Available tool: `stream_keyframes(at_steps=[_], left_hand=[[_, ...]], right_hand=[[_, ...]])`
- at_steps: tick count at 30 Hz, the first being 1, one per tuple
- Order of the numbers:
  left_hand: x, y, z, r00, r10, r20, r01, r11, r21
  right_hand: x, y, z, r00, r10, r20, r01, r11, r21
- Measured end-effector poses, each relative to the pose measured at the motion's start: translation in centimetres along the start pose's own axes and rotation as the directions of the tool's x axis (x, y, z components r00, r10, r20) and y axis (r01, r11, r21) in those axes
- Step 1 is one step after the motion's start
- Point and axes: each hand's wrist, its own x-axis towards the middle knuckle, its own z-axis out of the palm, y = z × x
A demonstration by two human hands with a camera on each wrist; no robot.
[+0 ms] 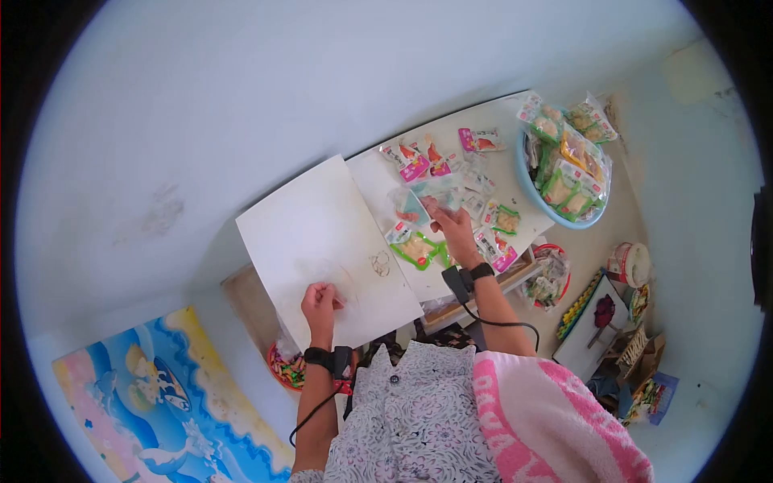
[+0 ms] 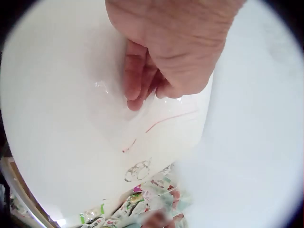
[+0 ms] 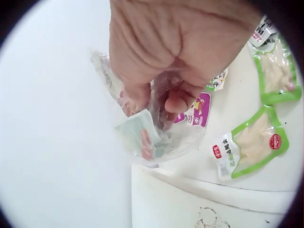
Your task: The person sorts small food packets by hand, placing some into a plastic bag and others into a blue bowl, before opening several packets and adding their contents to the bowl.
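Note:
My left hand (image 1: 320, 307) is over the white board, its fingertips pinching a thin clear plastic bag (image 2: 102, 102) that spreads pale across the surface. Among the snack packets, my right hand (image 1: 452, 229) grips crumpled clear plastic packaging (image 3: 175, 145). A pale green piece with a reddish print (image 3: 138, 133) shows through that plastic, below the curled fingers. Beside this hand lies a green-edged packet of pale food (image 3: 254, 145), and a second green-edged packet (image 3: 278, 71) is farther along. A purple-and-white packet (image 3: 197, 111) is partly hidden behind the fingers.
Pink-cornered packets (image 1: 415, 161) lie along the table's wall side. A blue basin (image 1: 527, 181) heaped with packets stands at the right. Below the table are a red-rimmed basket (image 1: 568, 274) and a white bucket (image 1: 628, 264). The white board (image 1: 314, 217) overlaps the table's left part.

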Motion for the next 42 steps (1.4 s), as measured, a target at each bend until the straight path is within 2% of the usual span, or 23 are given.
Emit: stream_keyframes(at_steps=[2,4,6,8,10,12,14,16,19,22,24,25,26,27,29,30,32,33,35,37,38,41,42], left_hand=[[1.2,-0.1,-0.4,0.993,0.100,-0.060,-0.100,0.995,0.016],[3.5,1.5,-0.9,0.961,0.256,-0.107,-0.240,0.961,0.139],[6.6,3.4,-1.5,0.918,0.388,-0.081,-0.370,0.912,0.177],[9.0,6.3,-1.2,0.898,0.440,-0.007,-0.426,0.874,0.233],[11.7,7.7,-0.3,0.903,0.415,0.114,-0.430,0.884,0.182],[13.3,8.7,1.0,0.936,0.264,0.231,-0.309,0.934,0.183],[13.7,8.7,2.1,0.876,0.398,0.272,-0.481,0.689,0.542],[12.2,9.4,3.2,0.776,0.550,0.309,-0.551,0.354,0.756],[5.5,13.9,2.9,0.769,0.579,0.271,-0.598,0.503,0.624],[0.0,13.0,1.3,0.918,0.388,0.085,-0.395,0.872,0.287],[-2.1,9.3,-0.1,0.915,0.401,0.040,-0.402,0.899,0.175],[-3.2,8.2,-1.1,0.973,0.195,0.126,-0.174,0.972,-0.159],[-4.3,7.2,-2.0,0.962,0.015,0.272,0.112,0.889,-0.443],[-5.1,6.6,-2.8,0.887,-0.106,0.449,0.400,0.662,-0.634],[-6.0,5.5,-3.4,0.844,-0.116,0.524,0.478,0.609,-0.633],[-6.3,5.0,-3.8,0.820,-0.118,0.561,0.514,0.583,-0.629],[-4.6,1.4,-5.6,0.866,-0.182,0.465,0.455,0.673,-0.584],[-4.2,1.4,-6.1,0.886,-0.209,0.414,0.427,0.714,-0.554],[-4.1,1.4,-7.3,0.940,-0.200,0.276,0.306,0.851,-0.427],[-3.8,1.2,-8.4,0.976,-0.136,0.171,0.166,0.971,-0.175],[-3.8,1.1,-8.7,0.986,-0.063,0.154,0.078,0.992,-0.096],[-3.9,-0.6,-9.2,0.996,-0.026,0.090,0.018,0.996,0.082],[-4.1,-1.0,-9.3,0.996,0.049,0.080,-0.059,0.991,0.123]], right_hand=[[-2.1,-0.9,-0.1,0.998,0.061,-0.020,-0.061,0.998,0.006],[-4.3,-1.9,0.1,0.984,0.165,-0.069,-0.167,0.986,-0.024],[-5.3,0.2,-0.1,0.990,0.142,-0.012,-0.141,0.988,0.062],[-7.1,0.7,0.7,0.993,0.097,0.071,-0.109,0.976,0.186],[-8.7,1.1,1.7,0.983,0.156,0.095,-0.175,0.957,0.231],[-10.1,1.6,2.5,0.966,0.221,0.135,-0.248,0.940,0.235],[-10.9,2.5,3.0,0.940,0.286,0.184,-0.320,0.927,0.196],[-11.7,3.0,3.6,0.936,0.289,0.200,-0.323,0.932,0.164],[-12.3,3.2,4.5,0.921,0.301,0.245,-0.345,0.925,0.158],[-12.8,2.9,5.4,0.914,0.286,0.286,-0.357,0.904,0.237],[-13.1,2.1,6.3,0.911,0.266,0.314,-0.358,0.889,0.284],[-13.3,1.5,6.9,0.907,0.258,0.333,-0.361,0.884,0.296],[-13.5,1.3,7.4,0.901,0.252,0.353,-0.366,0.878,0.307],[-13.8,1.5,7.9,0.889,0.275,0.365,-0.394,0.866,0.308],[-14.3,2.0,9.2,0.859,0.319,0.400,-0.453,0.838,0.304],[-14.1,3.4,9.2,0.845,0.330,0.420,-0.438,0.878,0.192],[-13.5,6.6,8.5,0.817,0.355,0.454,-0.381,0.924,-0.038],[-13.7,6.4,9.1,0.845,0.312,0.434,-0.320,0.946,-0.058],[-14.4,5.9,10.0,0.892,0.219,0.395,-0.196,0.976,-0.100],[-14.5,7.6,9.9,0.901,0.280,0.331,-0.222,0.954,-0.204],[-14.5,8.4,9.7,0.905,0.307,0.295,-0.235,0.938,-0.255],[-14.8,7.9,10.6,0.937,0.303,0.175,-0.242,0.922,-0.302],[-14.7,8.0,10.8,0.944,0.302,0.130,-0.241,0.905,-0.350]])
